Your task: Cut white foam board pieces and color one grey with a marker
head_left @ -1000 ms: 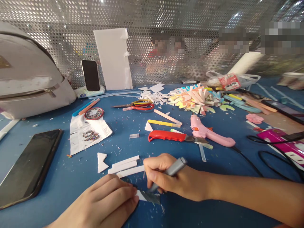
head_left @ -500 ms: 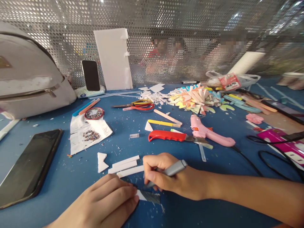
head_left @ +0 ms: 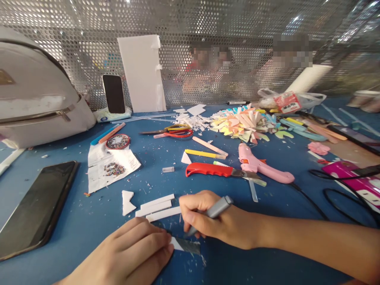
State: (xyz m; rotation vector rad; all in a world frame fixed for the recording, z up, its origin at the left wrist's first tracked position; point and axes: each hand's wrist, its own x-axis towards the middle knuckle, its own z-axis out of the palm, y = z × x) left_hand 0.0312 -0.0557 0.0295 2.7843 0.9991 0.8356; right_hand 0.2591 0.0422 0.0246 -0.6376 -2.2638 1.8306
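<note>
A grey marker [head_left: 218, 209] slants up and to the right out of my right hand [head_left: 212, 219], whose fingers are closed around it. Its tip points down at a small white piece of foam board or card [head_left: 188, 246], partly coloured dark grey. My left hand [head_left: 133, 251] presses this piece to the table with its fingertips together; the piece's left part is hidden under them. Just beyond the hands lie several white strips [head_left: 157, 206] and a notched white scrap [head_left: 128, 203].
A red-handled knife [head_left: 209, 170] touches a pink glue gun [head_left: 261, 166] with a black cord. Scissors [head_left: 178, 132], a heap of coloured cut pieces [head_left: 240, 122], and a pink box [head_left: 350, 176] lie farther out. A phone [head_left: 38, 209] and a backpack [head_left: 38, 99] are at left.
My right hand and the marker have shifted slightly to the right, the marker's tip now a little farther along the piece. My left hand stays in place.
</note>
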